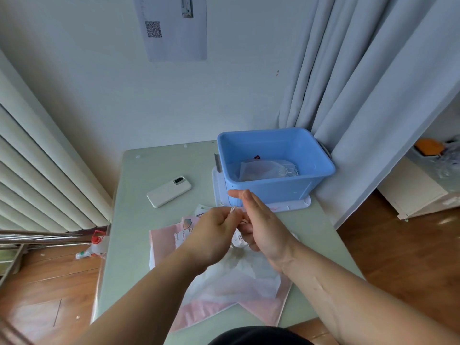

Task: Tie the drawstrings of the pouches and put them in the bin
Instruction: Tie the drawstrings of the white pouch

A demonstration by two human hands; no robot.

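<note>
Gripping the thin drawstring (233,209) with fingers of the left hand (214,232) and curled lower fingers of the right hand (261,225), above the pouch (236,272) lying on the table (139,220), invites a slack knot should it slip.

Landmark: pale green table (134,215), far edge set against a white wall (99,83).

- Wall above the table's far edge: printed paper sheet (171,26) with a QR code and a small photo.
- Right of the table: pale grey curtain (373,95) in long folds, dropping behind the table's far right corner.
- Left of the table: cream ribbed radiator panel (37,170), with metal rack bars (37,236) below it.
- Both sides of the table: reddish-brown wood floor (410,257).
- Floor by the table's left edge: clear bottle (93,246) with a red cap.
- Past the curtain, right of the table: low white cabinet (418,190), orange item (429,146) on top.
- Light: soft and even, with glare on the floorboards far right.
</note>
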